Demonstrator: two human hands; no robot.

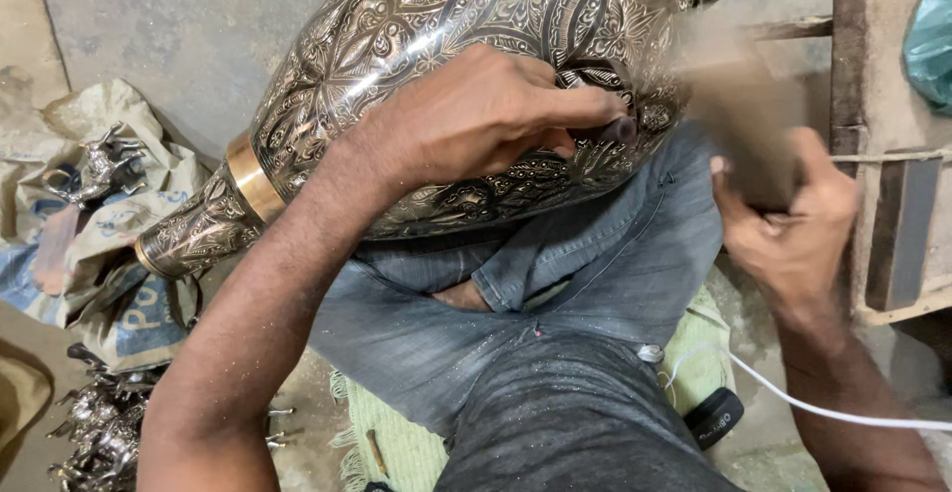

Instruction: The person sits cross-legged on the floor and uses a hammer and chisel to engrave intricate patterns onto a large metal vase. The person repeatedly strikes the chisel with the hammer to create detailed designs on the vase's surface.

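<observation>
Left hand: my left hand (476, 120) lay on the side of the big engraved metal vase (436, 46), fingers (565, 105) curled tight around a thin dark punch (615, 130) whose tip pressed against the vase's patterned surface.
Right hand: my right hand (788, 224) was closed around the handle of a mallet (739, 105); its head was blurred, just beside the punch, and I could not tell whether it touched.
Vase: it rested tilted across my lap on my jeans (555, 294), the wide body up near my hands, the narrow neck with a brass band (250, 177) pointing down to my left toward the floor.
Left side: a crumpled sack (119, 284) lay on the floor with a small silvery figurine (99, 167) on it; more small metal pieces (104, 428) were heaped nearer my elbow.
Seat: a green mat (397, 442) was under me, with a white cable (823, 408) and a small black device (714, 418) on my right.
</observation>
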